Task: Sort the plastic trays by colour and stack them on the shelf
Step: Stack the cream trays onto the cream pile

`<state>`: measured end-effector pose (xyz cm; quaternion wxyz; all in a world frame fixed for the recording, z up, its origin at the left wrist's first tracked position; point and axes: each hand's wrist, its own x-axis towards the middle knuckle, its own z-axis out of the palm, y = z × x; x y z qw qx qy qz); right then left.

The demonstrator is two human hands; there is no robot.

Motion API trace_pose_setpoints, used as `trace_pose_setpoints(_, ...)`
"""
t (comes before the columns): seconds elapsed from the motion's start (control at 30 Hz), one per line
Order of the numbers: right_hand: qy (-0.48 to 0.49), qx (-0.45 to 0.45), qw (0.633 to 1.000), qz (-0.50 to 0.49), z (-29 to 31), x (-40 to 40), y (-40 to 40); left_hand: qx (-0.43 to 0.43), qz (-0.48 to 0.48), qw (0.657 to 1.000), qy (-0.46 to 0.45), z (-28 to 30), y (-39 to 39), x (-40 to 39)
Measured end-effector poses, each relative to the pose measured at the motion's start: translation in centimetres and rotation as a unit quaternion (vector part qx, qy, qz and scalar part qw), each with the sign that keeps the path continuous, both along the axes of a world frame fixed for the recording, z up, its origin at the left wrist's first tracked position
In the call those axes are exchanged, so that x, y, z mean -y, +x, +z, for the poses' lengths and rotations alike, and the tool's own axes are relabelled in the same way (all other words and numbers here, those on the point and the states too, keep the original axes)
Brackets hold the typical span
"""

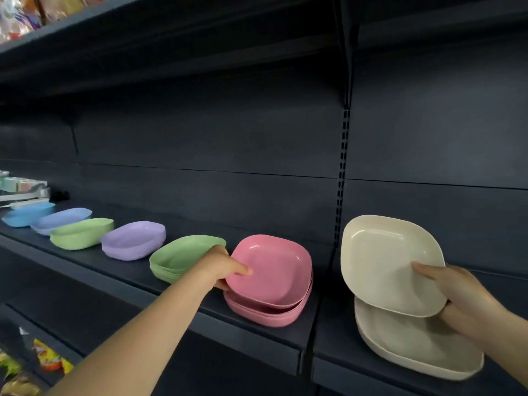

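I see the dark shelf [183,284] running from far left to near right, carrying stacks of trays sorted by colour. From far left come 2 blue stacks [25,214], a green stack [81,232], a purple stack [134,240] and a second green stack [177,260], so green sits in 2 separate places and, I judge, still needs merging.

Nearest are the pink stack [265,315] and, on the next shelf bay to the right, the cream stack [414,344]. My left hand [225,268] pinches the near left rim of the top pink tray [271,271], thumb on top, and this tray is tipped up off its stack. My right hand [463,292] grips the right rim of a cream tray [383,261], thumb inside, holding it tilted above the cream stack.

The risk, I judge, is a one-edge pinch slipping, or a tray landing skewed and sliding off the front lip.

Both held trays are roughly square, with no clear long axis; their hollows face up and toward me.
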<state>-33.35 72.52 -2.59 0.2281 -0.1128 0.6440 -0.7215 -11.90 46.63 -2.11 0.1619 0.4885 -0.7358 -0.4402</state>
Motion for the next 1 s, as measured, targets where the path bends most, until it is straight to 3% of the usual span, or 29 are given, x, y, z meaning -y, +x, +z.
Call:
trace_pose_setpoints(0.17,0.003,0.006,0.999,-0.04,0.2,-1.5,0.5,0.114,-0.063,0.99,-0.045,0.0,0.2,1.1)
trace_pose_setpoints(0.3,0.005,0.002,0.997,-0.071,0.0,-2.7,1.0,0.209,-0.088,0.964,-0.138,0.1,0.4,0.7)
trace_pose_setpoints(0.47,-0.001,-0.012,0.995,-0.098,-0.2,-3.9,1.6,0.244,-0.1,0.941,-0.213,0.1,0.3,0.3)
trace_pose_setpoints(0.6,-0.005,-0.023,0.993,-0.114,-0.4,-4.9,1.6,0.2,-0.089,0.939,-0.264,0.1,-0.3,0.1)
trace_pose_setpoints(0.7,0.028,-0.056,0.987,-0.146,-1.2,-5.7,1.4,0.118,-0.088,0.945,-0.293,0.7,-1.5,-1.5)
trace_pose_setpoints(0.8,0.069,-0.087,0.978,-0.177,-2.0,-6.1,1.2,0.031,-0.135,0.959,-0.249,1.3,-3.5,-4.1)
trace_pose_setpoints(1.0,0.131,-0.104,0.977,-0.133,-3.4,-5.5,1.0,-0.036,-0.256,0.932,-0.253,1.1,-8.5,-10.2)
